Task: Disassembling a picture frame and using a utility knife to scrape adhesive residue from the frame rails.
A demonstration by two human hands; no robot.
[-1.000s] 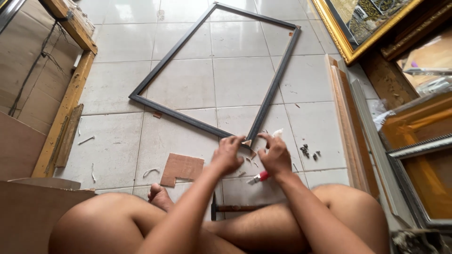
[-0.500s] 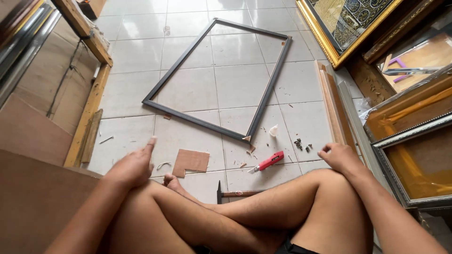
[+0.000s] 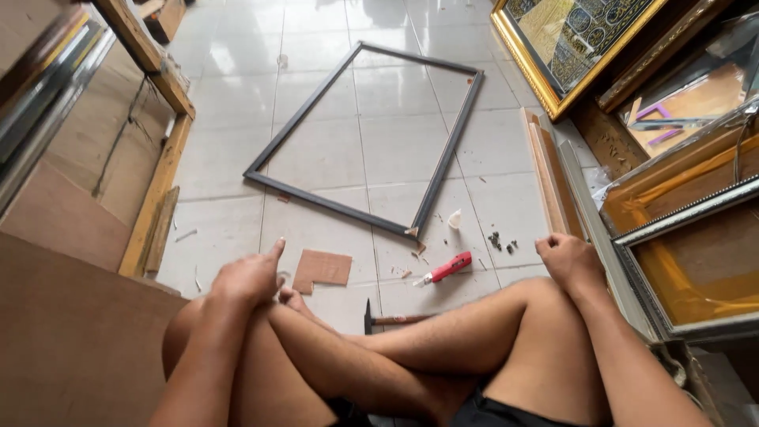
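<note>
Seated cross-legged on the floor (image 3: 332, 150), left hand (image 3: 249, 277) rests open on a knee, right hand (image 3: 568, 261) empty on the other; dark frame (image 3: 443, 166) lies flat at centre, red cutter (image 3: 447, 267) near its corner.

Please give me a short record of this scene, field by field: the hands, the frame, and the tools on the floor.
left hand: empty, resting on the left knee
right hand: empty, resting on the right knee
dark frame: flat on the tiled floor, apart from both hands
red cutter: on the floor near the frame's closest corner
hammer: on the floor just in front of the legs
brown board piece: flat on the floor by the left hand
</note>
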